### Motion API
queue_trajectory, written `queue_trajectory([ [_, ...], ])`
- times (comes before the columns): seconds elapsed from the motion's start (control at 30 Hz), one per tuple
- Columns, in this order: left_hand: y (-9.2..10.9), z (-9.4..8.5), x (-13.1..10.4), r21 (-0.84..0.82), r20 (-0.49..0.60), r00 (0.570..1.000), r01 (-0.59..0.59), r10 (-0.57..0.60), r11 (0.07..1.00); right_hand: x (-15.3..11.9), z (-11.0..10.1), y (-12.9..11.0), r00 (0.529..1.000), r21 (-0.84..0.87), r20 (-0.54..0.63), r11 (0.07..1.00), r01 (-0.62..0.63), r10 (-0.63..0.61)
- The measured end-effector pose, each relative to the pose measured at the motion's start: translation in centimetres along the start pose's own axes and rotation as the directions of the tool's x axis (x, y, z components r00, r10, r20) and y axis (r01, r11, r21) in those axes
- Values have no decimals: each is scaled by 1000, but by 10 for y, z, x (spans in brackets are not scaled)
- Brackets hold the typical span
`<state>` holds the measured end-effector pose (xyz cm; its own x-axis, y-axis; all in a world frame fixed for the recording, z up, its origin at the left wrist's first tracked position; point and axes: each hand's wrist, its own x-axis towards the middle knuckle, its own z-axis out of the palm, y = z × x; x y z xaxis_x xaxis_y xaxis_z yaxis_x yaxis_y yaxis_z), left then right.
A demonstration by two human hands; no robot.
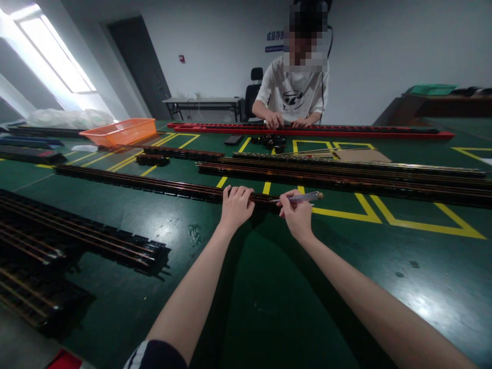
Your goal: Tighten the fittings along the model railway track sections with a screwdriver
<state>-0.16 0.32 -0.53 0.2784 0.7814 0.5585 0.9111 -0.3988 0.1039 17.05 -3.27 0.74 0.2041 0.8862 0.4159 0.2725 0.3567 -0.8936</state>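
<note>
2 hands [267,207] at black rail [172,187], right holding screwdriver [305,197], green table [200,233]

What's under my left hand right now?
A long dark strip runs beneath your left hand and shows on both sides of it, above the green table. The stretch directly under your palm and fingers is covered, so I can't see it.

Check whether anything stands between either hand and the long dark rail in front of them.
Nothing visible does. The left hand lies directly on the long dark rail, and the right hand, holding a slim tool, is right at it.
</note>
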Motion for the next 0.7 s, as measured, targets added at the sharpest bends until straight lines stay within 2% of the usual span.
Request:
queue_trajectory([
  [0.47,2,-4,1,0,9,1000,9,-9,1000,1,1,1,1000,-19,-12,1000,-2,2],
  [0.7,0,0,0,6,-9,1000,-14,14,1000,0,0,1,1000,-12,-3,1000,-4,4],
])
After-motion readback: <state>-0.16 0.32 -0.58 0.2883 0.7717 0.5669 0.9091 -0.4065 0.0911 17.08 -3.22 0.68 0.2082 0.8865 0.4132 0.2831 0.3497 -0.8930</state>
